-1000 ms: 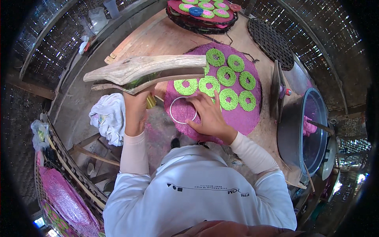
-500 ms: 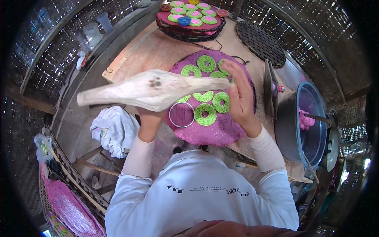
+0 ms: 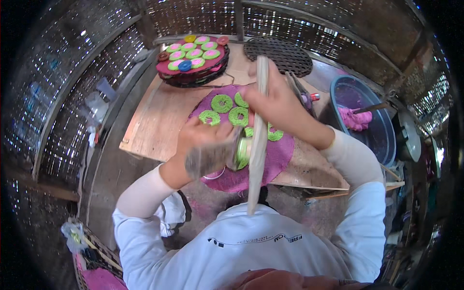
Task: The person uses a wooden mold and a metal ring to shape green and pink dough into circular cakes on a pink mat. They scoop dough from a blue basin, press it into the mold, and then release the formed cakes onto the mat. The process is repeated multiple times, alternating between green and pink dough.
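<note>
My right hand is closed round the far part of a long pale wooden press piece, which is seen edge-on and points toward me. My left hand grips a greyish cylinder, blurred by motion. Bright green dough shows at the cylinder's right end, close against the wooden piece. Beneath both hands lies a round tray covered in purple cloth. Several green lacy dough rings rest on it, some hidden by my hands. A white hoop shows partly under the cylinder.
Stacked round trays with green-and-pink rings stand at the back left of the wooden table. A woven tray lies at the back. To the right is a blue-grey tub with pink dough. White cloth hangs below left.
The wooden press piece has turned from lying crosswise, face up, to edge-on. My right hand has gone from flat to gripping it. The cylinder has come into sight in my left hand. The view has shifted.
</note>
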A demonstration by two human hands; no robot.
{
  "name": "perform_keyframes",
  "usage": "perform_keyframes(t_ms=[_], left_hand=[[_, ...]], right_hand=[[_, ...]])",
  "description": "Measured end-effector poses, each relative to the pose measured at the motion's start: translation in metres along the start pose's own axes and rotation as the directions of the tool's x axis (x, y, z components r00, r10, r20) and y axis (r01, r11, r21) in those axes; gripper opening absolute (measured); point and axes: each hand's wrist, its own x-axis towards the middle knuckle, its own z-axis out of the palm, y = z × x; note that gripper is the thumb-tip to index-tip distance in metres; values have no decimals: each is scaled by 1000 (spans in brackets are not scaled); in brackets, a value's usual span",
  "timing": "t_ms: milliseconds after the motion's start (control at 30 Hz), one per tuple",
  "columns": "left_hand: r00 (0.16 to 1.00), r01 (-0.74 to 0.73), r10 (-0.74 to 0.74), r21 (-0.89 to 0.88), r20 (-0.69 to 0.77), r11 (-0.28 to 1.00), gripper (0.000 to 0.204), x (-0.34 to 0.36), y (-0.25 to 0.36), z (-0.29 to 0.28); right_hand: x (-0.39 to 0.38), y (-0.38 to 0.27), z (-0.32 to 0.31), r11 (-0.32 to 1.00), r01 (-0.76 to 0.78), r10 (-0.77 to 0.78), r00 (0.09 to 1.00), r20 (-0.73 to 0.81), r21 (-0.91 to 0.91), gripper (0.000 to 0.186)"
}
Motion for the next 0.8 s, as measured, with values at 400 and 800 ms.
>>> perform_keyframes(t_ms=[400, 800], left_hand=[[932, -49, 250, -594, 262, 803, 25, 20, 25, 9], [972, -221, 58, -968, -229, -118, 37, 130, 123, 111]], right_hand=[[-110, -50, -59, 829, 495, -373, 835, 405, -258, 34], [-107, 19, -243, 737, 655, -95, 348, -932, 169, 23]])
